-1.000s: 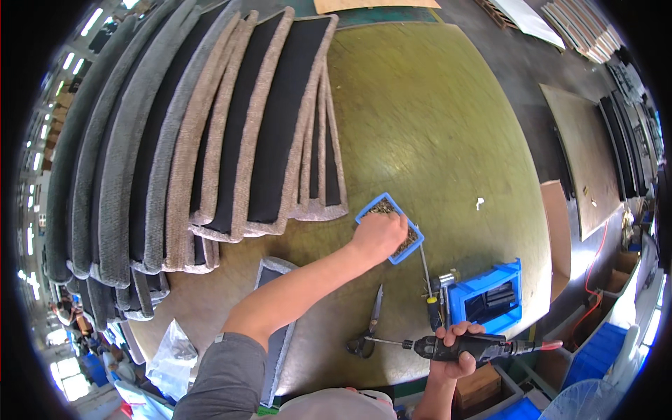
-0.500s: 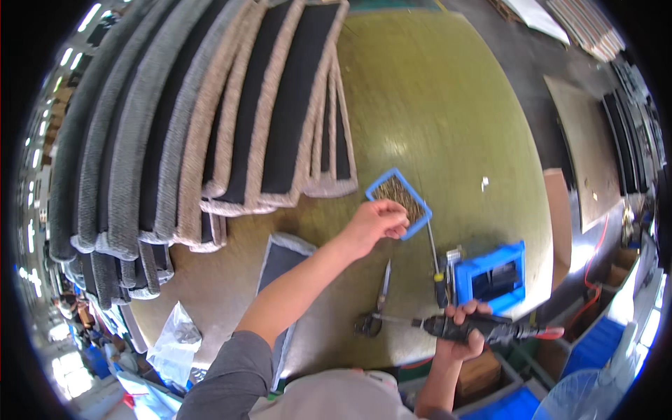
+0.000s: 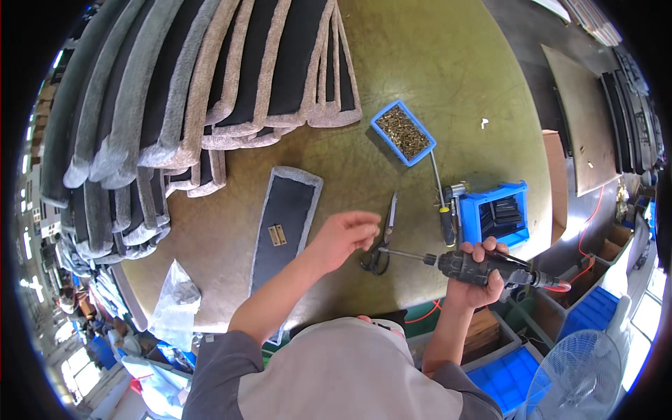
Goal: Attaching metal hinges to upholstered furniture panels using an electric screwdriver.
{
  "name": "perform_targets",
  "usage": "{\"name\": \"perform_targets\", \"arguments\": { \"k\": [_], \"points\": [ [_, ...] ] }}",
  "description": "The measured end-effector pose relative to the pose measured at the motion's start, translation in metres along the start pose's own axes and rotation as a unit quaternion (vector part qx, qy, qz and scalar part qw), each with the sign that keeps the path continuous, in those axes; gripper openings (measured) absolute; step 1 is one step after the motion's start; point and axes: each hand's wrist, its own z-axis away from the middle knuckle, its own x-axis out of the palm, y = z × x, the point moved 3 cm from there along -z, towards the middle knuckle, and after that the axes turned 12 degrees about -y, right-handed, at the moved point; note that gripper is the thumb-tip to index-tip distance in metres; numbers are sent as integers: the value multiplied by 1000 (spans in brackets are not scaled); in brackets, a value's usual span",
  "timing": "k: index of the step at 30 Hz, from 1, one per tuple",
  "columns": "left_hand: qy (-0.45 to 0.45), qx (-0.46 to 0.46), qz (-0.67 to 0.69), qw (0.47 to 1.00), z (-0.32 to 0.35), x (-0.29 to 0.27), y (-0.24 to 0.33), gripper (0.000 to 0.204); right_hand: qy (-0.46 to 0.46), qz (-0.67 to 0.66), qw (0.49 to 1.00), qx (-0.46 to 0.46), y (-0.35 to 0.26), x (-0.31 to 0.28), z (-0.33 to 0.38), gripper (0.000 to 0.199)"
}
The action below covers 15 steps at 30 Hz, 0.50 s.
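Observation:
My right hand (image 3: 481, 280) grips a black pistol-shaped power screwdriver (image 3: 458, 265) with a long thin bit pointing left. To the left of the bit's tip, my left hand (image 3: 344, 241) hovers over the table, fingers pinched together; whatever they hold is too small to make out. A dark padded panel with grey fabric edging (image 3: 282, 210) lies left of that hand. On it rests a small brass-coloured hinge (image 3: 277, 235). Black-handled scissors (image 3: 378, 261) lie under the bit. Farther away is a blue tray (image 3: 380, 134) full of small brass-coloured screws.
Overlapping padded panels (image 3: 245, 84) cover the far left of the table (image 3: 448, 84). A blue bin (image 3: 471, 217) with black pieces stands at the right, beside a yellow-and-black screwdriver (image 3: 446, 225). A clear plastic bag (image 3: 176, 301) lies at the near left edge. A fan (image 3: 577, 371) is lower right.
My left hand has come back from the screw tray toward the power screwdriver's tip. The view has shifted, so the panel with the hinge now shows more fully.

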Motion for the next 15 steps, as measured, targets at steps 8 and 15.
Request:
{"name": "perform_targets", "arguments": {
  "k": [8,15],
  "points": [
    [-3,33,54,998,88,12,-47,14,8,24,1000,-8,-9,34,49,44],
    [-29,63,-34,997,134,21,-57,12,-8,42,999,-30,-20,78,99,43]
  ]
}}
